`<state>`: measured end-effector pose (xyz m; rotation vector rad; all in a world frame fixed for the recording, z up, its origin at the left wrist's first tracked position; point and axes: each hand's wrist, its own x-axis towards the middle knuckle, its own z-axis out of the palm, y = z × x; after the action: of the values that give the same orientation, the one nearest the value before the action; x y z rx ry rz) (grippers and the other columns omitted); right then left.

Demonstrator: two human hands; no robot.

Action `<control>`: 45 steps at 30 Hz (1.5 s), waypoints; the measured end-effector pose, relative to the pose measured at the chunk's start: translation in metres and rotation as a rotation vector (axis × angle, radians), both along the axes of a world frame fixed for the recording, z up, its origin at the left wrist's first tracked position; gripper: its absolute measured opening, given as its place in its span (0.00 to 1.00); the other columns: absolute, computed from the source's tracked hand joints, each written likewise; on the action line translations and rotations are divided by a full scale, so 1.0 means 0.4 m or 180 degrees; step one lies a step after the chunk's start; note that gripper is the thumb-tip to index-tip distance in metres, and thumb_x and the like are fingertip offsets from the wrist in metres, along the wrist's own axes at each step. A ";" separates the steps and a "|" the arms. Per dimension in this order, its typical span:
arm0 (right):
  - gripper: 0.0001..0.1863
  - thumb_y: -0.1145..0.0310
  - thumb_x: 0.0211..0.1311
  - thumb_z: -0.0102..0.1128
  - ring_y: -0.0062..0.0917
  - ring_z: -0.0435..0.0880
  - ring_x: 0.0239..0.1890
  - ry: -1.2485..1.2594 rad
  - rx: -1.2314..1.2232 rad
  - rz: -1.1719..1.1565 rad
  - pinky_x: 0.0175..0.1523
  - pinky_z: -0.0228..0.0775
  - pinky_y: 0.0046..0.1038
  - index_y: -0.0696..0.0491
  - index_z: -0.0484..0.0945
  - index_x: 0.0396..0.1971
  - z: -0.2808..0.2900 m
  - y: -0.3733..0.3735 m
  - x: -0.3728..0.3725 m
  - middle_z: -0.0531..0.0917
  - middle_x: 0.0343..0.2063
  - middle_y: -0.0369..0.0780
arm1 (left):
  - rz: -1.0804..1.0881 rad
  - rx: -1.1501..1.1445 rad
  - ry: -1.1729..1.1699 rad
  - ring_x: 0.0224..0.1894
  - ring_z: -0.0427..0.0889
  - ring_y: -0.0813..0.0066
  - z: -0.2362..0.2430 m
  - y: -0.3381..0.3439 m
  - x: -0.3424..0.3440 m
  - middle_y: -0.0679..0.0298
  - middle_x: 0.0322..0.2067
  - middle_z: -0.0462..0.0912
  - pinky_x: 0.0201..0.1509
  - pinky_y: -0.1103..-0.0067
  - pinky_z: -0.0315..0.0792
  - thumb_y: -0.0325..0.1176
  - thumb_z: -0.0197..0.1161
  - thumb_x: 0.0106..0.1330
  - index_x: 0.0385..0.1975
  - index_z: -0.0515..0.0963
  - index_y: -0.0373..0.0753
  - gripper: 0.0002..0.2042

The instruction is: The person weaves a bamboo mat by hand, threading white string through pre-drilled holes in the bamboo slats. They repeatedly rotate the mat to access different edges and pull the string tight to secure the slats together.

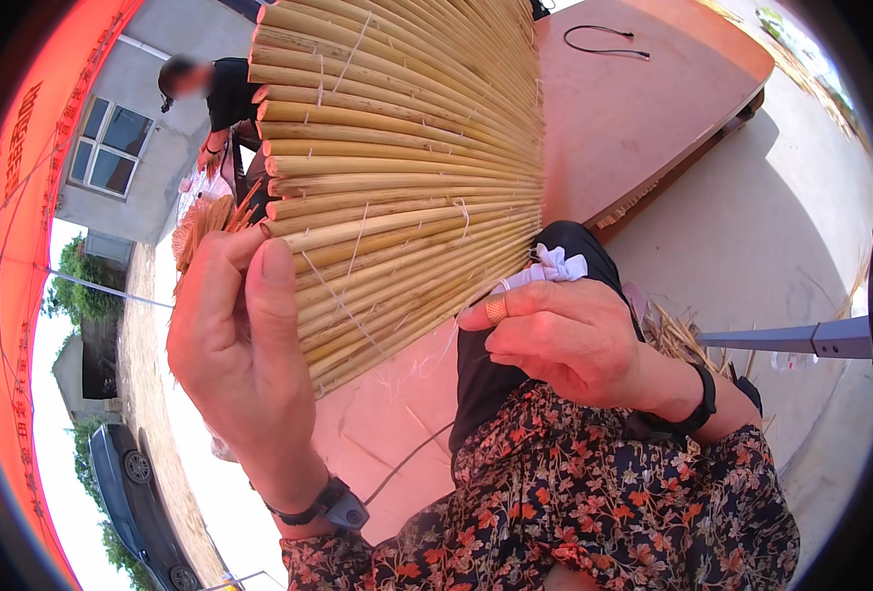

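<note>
We identify the reddish worktop (pixel 653 108) as the largest flat surface; it extends to the right of the reed mat (pixel 407 138). We locate the mat ahead of both hands. The long axis of each reed runs crosswise, left to right, and the reeds are ranked away from the lap.

We find our left hand (pixel 235 335) nearer, at the cut left ends of the reeds; its thumb and forefinger are almost together, and we cannot tell whether anything is clamped between them. We find our right hand (pixel 574 340) just beside the near right corner, with the mat forward and to its left; its thumb and forefinger are pinched together on white thread (pixel 448 345).

We note a black cable (pixel 609 52) on the worktop, a white cloth (pixel 560 264) just beyond the right hand, and a gold ring (pixel 497 308) on its forefinger.
</note>
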<state>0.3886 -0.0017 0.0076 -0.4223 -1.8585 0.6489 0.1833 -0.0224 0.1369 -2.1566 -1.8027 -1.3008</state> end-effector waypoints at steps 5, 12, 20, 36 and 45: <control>0.10 0.74 0.54 0.67 0.33 0.84 0.37 -0.1867 -0.0923 -0.0370 0.37 0.75 0.31 0.53 0.80 0.36 -0.135 -0.089 0.130 0.84 0.35 0.41 | -0.0026 0.0101 -0.0224 0.31 0.66 0.86 -0.006 0.000 0.015 0.69 0.28 0.72 0.36 0.88 0.62 0.31 0.58 0.72 0.34 0.76 0.29 0.09; 0.11 0.72 0.54 0.70 0.31 0.80 0.32 0.0083 -0.1032 -0.0086 0.37 0.73 0.30 0.56 0.79 0.36 -0.001 -0.052 -0.006 0.82 0.34 0.41 | -0.0242 0.0138 -0.0518 0.32 0.69 0.86 -0.007 -0.006 0.019 0.68 0.29 0.75 0.37 0.88 0.64 0.29 0.58 0.72 0.34 0.76 0.29 0.09; 0.09 0.73 0.60 0.67 0.18 0.77 0.26 0.0915 -0.0810 0.0072 0.28 0.68 0.18 0.57 0.74 0.30 0.138 -0.020 -0.180 0.76 0.26 0.36 | -0.0274 0.0034 -0.0484 0.30 0.71 0.85 0.021 -0.015 0.018 0.67 0.27 0.77 0.34 0.85 0.67 0.30 0.58 0.71 0.35 0.77 0.29 0.08; 0.08 0.69 0.70 0.56 0.14 0.75 0.20 0.1788 -0.3698 0.2393 0.25 0.71 0.18 0.58 0.73 0.42 0.155 -0.034 -0.064 0.75 0.19 0.33 | -0.0380 0.0048 -0.0226 0.27 0.70 0.83 0.022 -0.023 0.023 0.65 0.26 0.76 0.32 0.85 0.65 0.27 0.58 0.69 0.35 0.78 0.30 0.06; 0.07 0.75 0.59 0.66 0.15 0.75 0.26 0.1211 -0.2179 0.0628 0.31 0.67 0.19 0.58 0.76 0.34 0.170 -0.037 -0.131 0.78 0.27 0.35 | -0.0265 0.0138 -0.0497 0.33 0.67 0.87 0.012 -0.025 0.060 0.72 0.29 0.72 0.39 0.88 0.62 0.28 0.55 0.72 0.32 0.73 0.32 0.07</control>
<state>0.3360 -0.0163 0.0756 -0.5105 -1.2888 1.4064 0.2072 -0.0324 0.1416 -2.1851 -1.7349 -1.5523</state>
